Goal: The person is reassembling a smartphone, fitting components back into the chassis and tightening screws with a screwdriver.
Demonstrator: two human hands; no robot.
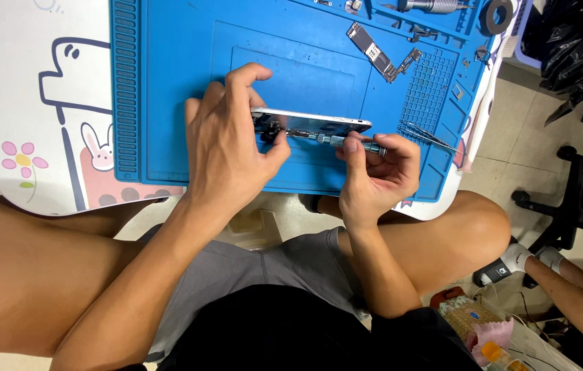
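An opened phone body (pixel 319 122) is tilted up on its edge over a blue work mat (pixel 168 89). My left hand (pixel 226 144) grips its left end, thumb and fingers wrapped round it. My right hand (pixel 374 172) pinches a small metal screwdriver (pixel 336 141) that lies level, its tip pointing left into the inside of the phone near my left thumb. The phone's inner parts are mostly hidden behind my left hand.
A phone circuit board (pixel 372 51) and small parts lie at the mat's far right. Tweezers (pixel 429 135) rest right of the phone. A tape roll (pixel 497 15) sits at the top right. The mat lies on a white cartoon-printed table (pixel 24 103). Another person's leg (pixel 566 275) and a chair base (pixel 566 213) are on the floor at right.
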